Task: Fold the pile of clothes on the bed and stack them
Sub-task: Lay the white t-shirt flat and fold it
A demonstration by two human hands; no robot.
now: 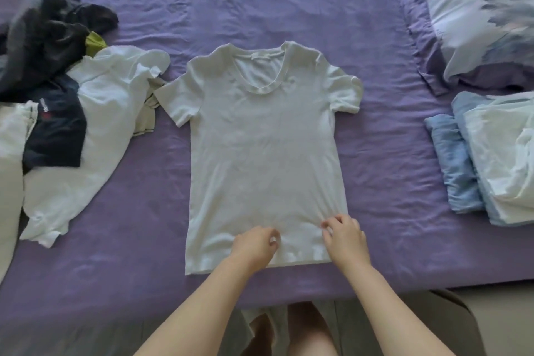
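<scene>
From the head view, a white T-shirt [265, 150] lies flat mid-frame on the purple bed [384, 170]. Near its lower hem the left hand [255, 244] and right hand [345, 235] each pinch the fabric in a closed grip. Unfolded clothes [66, 113] sit at left, folded stack [488, 159] at right.

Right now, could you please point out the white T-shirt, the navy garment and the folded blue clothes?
white T-shirt [265, 153], head view, chest
navy garment [57, 136], head view, middle
folded blue clothes [456, 165], head view, top fold
</scene>
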